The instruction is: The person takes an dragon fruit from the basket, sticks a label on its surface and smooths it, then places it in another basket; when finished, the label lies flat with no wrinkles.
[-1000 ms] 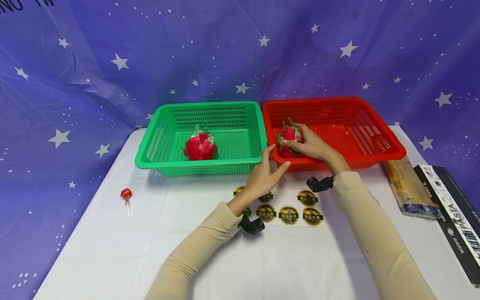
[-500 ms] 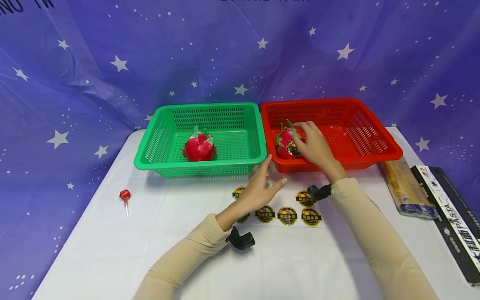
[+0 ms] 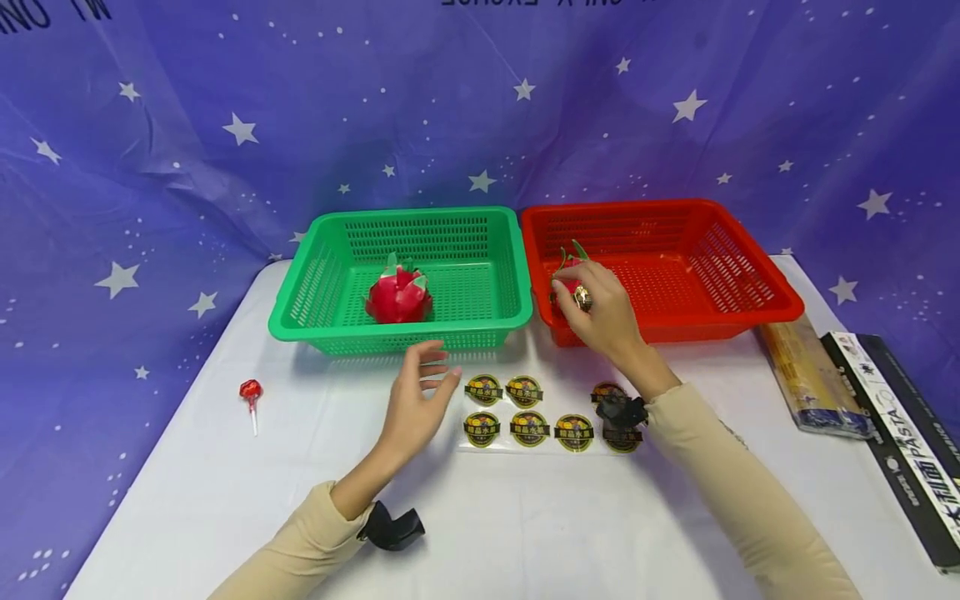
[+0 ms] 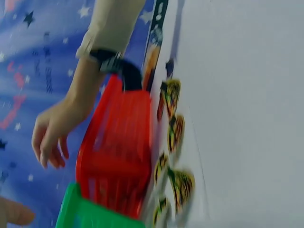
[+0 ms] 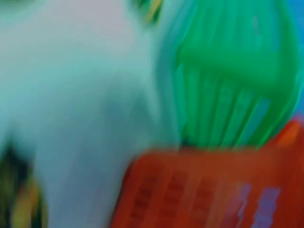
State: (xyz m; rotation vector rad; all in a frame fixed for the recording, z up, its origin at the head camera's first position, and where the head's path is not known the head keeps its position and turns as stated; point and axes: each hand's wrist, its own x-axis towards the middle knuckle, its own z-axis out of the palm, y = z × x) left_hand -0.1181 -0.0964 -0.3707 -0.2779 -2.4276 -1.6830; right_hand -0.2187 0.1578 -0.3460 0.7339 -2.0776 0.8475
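My left hand (image 3: pixel 416 408) hovers over the white table in front of the green basket (image 3: pixel 337 335), fingers loosely bent and holding nothing. Above the front left part of the red basket (image 3: pixel 720 318) is my right hand (image 3: pixel 600 308), its fingers relaxed; the left wrist view shows that hand (image 4: pixel 61 118) hanging free of any object. Partly hidden behind it, a dragon fruit (image 3: pixel 576 262) with a round gold-and-black sticker (image 3: pixel 582 297) sits in the red basket. Another dragon fruit (image 3: pixel 399 300) lies in the green one. The right wrist view is blurred and shows only basket walls and table.
A sheet of round fruit stickers (image 3: pixel 529 428) lies before the baskets, partly under my right wrist. A red lollipop (image 3: pixel 251 392) lies at left. On the right are a pasta packet (image 3: pixel 817 375) and a long black-and-white pasta box (image 3: pixel 900 433). A starry purple cloth hangs behind.
My right hand has let go of the stickered dragon fruit and lifted toward me. My left hand has moved left and back from the baskets' meeting corner, uncovering stickers on the sheet.
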